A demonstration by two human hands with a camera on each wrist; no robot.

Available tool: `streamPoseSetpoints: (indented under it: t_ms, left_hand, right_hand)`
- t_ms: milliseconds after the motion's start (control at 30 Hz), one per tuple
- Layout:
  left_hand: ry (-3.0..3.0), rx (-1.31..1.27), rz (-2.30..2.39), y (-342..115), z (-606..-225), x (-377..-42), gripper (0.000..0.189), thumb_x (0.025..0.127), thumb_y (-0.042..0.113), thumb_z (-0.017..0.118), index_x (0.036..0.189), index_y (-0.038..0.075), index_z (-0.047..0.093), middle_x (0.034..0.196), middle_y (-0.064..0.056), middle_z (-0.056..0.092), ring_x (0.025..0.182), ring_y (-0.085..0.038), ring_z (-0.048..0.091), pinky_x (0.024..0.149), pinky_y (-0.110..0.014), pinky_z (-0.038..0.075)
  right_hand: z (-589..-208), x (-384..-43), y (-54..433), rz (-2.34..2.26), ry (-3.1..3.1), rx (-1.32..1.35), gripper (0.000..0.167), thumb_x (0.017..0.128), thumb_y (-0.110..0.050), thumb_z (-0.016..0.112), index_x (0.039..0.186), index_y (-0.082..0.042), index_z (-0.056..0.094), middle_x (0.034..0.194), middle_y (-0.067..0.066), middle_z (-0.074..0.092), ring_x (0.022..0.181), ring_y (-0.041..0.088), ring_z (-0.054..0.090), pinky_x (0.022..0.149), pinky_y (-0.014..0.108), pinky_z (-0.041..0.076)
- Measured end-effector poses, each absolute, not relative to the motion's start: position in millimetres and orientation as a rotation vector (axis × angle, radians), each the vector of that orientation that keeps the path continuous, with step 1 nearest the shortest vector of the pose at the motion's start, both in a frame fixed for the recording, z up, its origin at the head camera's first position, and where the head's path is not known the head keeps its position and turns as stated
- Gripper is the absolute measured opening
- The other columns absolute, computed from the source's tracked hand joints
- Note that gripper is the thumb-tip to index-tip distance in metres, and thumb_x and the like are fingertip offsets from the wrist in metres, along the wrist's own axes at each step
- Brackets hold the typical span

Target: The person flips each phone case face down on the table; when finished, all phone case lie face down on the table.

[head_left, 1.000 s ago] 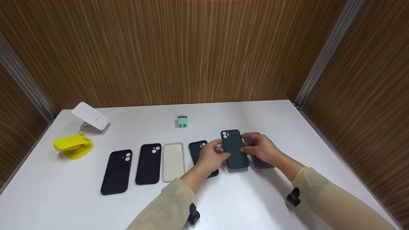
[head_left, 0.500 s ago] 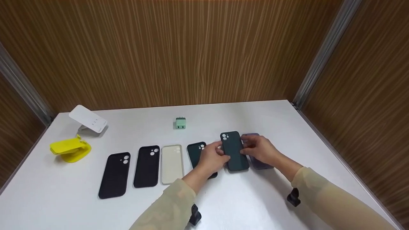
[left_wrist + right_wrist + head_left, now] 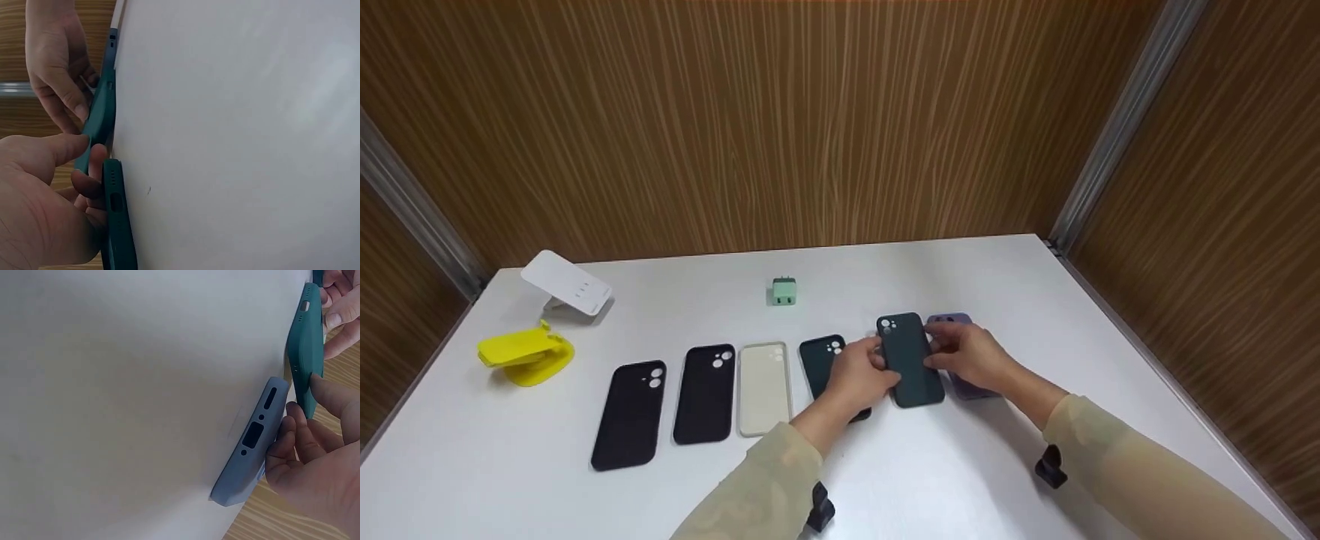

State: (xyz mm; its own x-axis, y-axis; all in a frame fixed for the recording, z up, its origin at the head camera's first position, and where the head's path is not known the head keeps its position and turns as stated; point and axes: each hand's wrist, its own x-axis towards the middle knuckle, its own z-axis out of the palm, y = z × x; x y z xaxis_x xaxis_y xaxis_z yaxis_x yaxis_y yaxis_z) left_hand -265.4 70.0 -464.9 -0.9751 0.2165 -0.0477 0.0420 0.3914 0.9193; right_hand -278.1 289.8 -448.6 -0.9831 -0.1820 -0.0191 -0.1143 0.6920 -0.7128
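Left grip (image 3: pixel 45 202) on farther green case (image 3: pixel 104 114)

- Two black phone cases (image 3: pixel 628 416) (image 3: pixel 704 396)
- One cream phone case (image 3: pixel 765 390)
- Two green phone cases (image 3: pixel 913 367) (image 3: pixel 817 365)
- One purple phone case (image 3: pixel 973 390), seemingly, partly covered
- One white stand (image 3: pixel 565 281), one yellow stand (image 3: pixel 517 347)
- One mint plug (image 3: pixel 784 292)
- Two hands (image 3: pixel 860 375) (image 3: pixel 976 355)

Cream case (image 3: pixel 763 390); right of it, dark green cases (image 3: pixel 911 367), purple case (image 3: pixel 969 389); left of it, black cases (image 3: pixel 704 397), yellow stand (image 3: pixel 526 356); white counter (image 3: pixel 930 480).

The left hand (image 3: pixel 858 375) and right hand (image 3: pixel 973 355) are being held in facing pinches, forearms (image 3: pixel 819 424) being stretched forward.
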Motion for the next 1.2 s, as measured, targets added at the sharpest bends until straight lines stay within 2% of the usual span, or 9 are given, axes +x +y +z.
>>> streamPoseSetpoints:
  t_ms: [300, 533, 767, 1200]
  left_hand:
    - [2.558, 0.257, 1.582, 71.5, -466.6, -262.6, 0.065, 0.088, 0.002, 0.082, 0.147, -0.004, 0.057, 0.11, -0.009, 0.069, 0.1, -0.019, 0.064, 0.093, -0.036, 0.056]
    - [2.584, 0.261, 1.567, 72.0, -467.0, -261.5, 0.063, 0.088, 0.002, 0.082, 0.147, -0.004, 0.058, 0.122, -0.016, 0.07, 0.115, -0.026, 0.067, 0.102, -0.041, 0.054]
    - [2.554, 0.23, 1.576, 71.6, -466.8, -259.9, 0.063, 0.09, 0.003, 0.081, 0.149, -0.001, 0.057, 0.131, -0.017, 0.069, 0.125, -0.03, 0.065, 0.107, -0.043, 0.051]
    - [2.554, 0.22, 1.594, 71.9, -467.8, -258.5, 0.062, 0.09, 0.002, 0.081, 0.147, -0.001, 0.059, 0.134, -0.018, 0.068, 0.127, -0.03, 0.064, 0.107, -0.043, 0.052]
  right_hand:
    - [-450.8, -277.0, 289.0, -1.147, 2.827, -0.238, 0.053, 0.093, -0.007, 0.081, 0.143, 0.002, 0.063, 0.108, 0.011, 0.073, 0.096, 0.024, 0.065, 0.091, 0.044, 0.054]
    - [-451.7, -275.9, 287.7, -1.141, 2.81, -0.225, 0.056, 0.094, -0.008, 0.081, 0.145, 0.002, 0.061, 0.112, 0.011, 0.075, 0.097, 0.023, 0.067, 0.092, 0.043, 0.056]
    - [-452.0, -274.5, 285.8, -1.12, 2.81, -0.233, 0.057, 0.093, -0.009, 0.081, 0.145, 0.003, 0.061, 0.117, 0.014, 0.074, 0.105, 0.026, 0.069, 0.099, 0.049, 0.055]
    - [-454.3, -273.5, 286.1, -1.123, 2.788, -0.227, 0.06, 0.091, -0.01, 0.084, 0.146, 0.001, 0.061, 0.123, 0.014, 0.073, 0.111, 0.028, 0.067, 0.102, 0.05, 0.054]
